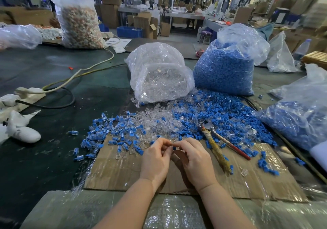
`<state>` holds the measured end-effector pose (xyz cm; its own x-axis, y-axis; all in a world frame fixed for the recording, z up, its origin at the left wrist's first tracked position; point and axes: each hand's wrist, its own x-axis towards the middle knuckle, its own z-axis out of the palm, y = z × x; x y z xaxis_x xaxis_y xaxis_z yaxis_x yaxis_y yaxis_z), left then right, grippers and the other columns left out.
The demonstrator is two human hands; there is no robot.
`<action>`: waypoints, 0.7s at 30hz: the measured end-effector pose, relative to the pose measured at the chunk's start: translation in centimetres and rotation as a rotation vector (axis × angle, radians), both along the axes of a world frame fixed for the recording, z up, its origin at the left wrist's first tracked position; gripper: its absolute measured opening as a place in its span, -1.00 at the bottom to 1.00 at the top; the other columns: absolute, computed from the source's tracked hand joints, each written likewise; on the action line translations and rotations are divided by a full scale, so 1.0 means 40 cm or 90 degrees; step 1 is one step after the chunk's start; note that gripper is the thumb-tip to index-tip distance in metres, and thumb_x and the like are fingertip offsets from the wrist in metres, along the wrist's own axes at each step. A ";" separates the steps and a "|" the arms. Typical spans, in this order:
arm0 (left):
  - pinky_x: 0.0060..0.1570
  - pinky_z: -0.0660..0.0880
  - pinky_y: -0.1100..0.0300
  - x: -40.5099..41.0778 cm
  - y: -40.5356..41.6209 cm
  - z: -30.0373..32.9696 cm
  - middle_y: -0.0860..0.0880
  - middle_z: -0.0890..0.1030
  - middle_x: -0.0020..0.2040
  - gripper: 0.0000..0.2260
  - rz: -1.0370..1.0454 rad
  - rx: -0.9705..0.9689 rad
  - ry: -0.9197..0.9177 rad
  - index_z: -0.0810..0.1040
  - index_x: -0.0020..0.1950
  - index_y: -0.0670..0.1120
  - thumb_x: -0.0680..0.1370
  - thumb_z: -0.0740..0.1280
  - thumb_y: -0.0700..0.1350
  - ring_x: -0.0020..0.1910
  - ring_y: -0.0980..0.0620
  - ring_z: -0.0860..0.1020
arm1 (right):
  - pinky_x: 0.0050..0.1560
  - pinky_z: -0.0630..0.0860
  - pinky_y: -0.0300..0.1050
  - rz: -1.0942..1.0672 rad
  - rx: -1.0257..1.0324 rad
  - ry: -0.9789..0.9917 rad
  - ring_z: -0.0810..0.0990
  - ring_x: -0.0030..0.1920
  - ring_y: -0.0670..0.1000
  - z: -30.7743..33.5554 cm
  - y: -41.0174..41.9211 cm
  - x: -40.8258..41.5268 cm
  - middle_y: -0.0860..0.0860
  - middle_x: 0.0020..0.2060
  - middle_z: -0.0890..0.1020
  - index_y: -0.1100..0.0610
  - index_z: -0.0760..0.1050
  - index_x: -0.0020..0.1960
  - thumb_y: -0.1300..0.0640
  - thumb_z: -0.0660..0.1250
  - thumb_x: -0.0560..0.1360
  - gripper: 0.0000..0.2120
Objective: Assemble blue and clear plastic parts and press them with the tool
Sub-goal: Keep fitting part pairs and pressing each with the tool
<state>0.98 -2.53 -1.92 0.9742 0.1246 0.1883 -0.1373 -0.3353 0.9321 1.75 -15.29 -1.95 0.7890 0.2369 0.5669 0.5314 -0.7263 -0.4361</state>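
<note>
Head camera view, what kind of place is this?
Most likely a factory assembly floor: big bags of blue parts and clear parts on the bench, cardboard boxes stacked behind, more workbenches beyond.

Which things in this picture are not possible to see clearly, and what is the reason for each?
- Head view: the small part between the left hand and right hand is mostly covered by the fingers; whether it is joined cannot be told.
- The tool: its head is partly buried in blue parts.
- The bag of blue parts on the right is cut off by the frame edge.
- Background workers: too small and blurred.
</note>
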 end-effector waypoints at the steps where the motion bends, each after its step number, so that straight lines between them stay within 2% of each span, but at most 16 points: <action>1: -0.26 0.45 0.45 0.001 0.000 0.000 0.10 0.56 -0.29 -0.78 0.001 -0.003 -0.001 0.47 -0.19 0.12 0.53 0.31 -0.21 -0.27 0.30 0.51 | -0.22 0.55 -0.03 0.000 0.002 0.001 0.57 -0.15 0.05 0.000 0.000 0.000 -0.01 -0.18 0.59 0.10 0.60 -0.06 0.04 0.47 0.39 -0.81; 7: -0.25 0.45 0.44 -0.001 -0.001 -0.001 0.09 0.56 -0.28 -0.77 -0.006 -0.006 0.007 0.47 -0.20 0.13 0.54 0.31 -0.21 -0.27 0.30 0.51 | -0.26 0.55 -0.04 -0.008 0.006 -0.008 0.57 -0.17 0.04 0.005 0.004 -0.003 -0.02 -0.20 0.58 0.09 0.59 -0.09 -0.05 0.37 0.40 -0.78; 12: -0.25 0.45 0.45 0.002 0.000 -0.001 0.09 0.57 -0.28 -0.78 -0.006 -0.010 0.011 0.47 -0.19 0.12 0.53 0.31 -0.20 -0.26 0.31 0.51 | -0.26 0.56 -0.05 -0.014 -0.002 -0.008 0.57 -0.16 0.03 0.004 0.005 -0.003 -0.03 -0.19 0.59 0.09 0.60 -0.09 -0.07 0.36 0.40 -0.76; 17: -0.26 0.42 0.48 0.005 0.002 -0.005 0.10 0.56 -0.29 -0.79 0.004 -0.013 0.014 0.48 -0.19 0.09 0.53 0.32 -0.22 -0.29 0.34 0.50 | -0.24 0.56 -0.05 -0.007 -0.011 -0.007 0.57 -0.16 0.05 0.001 0.003 -0.001 -0.02 -0.19 0.59 0.11 0.60 -0.08 0.03 0.47 0.38 -0.81; 21: -0.27 0.42 0.49 0.004 0.001 -0.005 0.10 0.55 -0.30 -0.76 0.009 -0.010 0.012 0.47 -0.21 0.11 0.53 0.32 -0.23 -0.28 0.35 0.50 | -0.17 0.57 -0.06 -0.004 -0.032 -0.007 0.58 -0.14 0.03 0.001 0.002 -0.004 -0.02 -0.16 0.60 0.12 0.59 -0.03 0.11 0.45 0.40 -0.83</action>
